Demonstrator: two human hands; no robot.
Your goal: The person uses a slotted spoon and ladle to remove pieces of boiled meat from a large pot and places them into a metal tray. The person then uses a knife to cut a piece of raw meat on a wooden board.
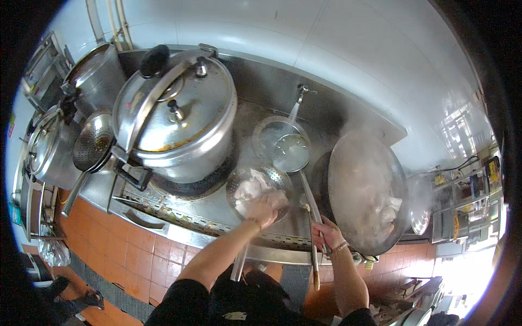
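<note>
My left hand (263,211) reaches into a round perforated strainer (234,187) on the stove top, its fingers curled on pale, wet food pieces (250,188). Their exact kind cannot be told. The strainer's metal handle (239,262) points back toward me. With my right hand (328,233) I grip the long handle of a ladle (292,152). Its bowl holds clear liquid and rests over a round metal basin (262,133) below the tap. A wooden-handled tool (316,271) lies beside my right hand. To the right, a large steaming wok (403,187) contains more pale pieces (389,211).
A big lidded pressure cooker (215,125) stands on the left burner. Farther left are a second strainer (93,142), a lidded pot (51,144) and a tall pot (103,76). Steam blurs the wok. A tap (302,89) projects from the back panel.
</note>
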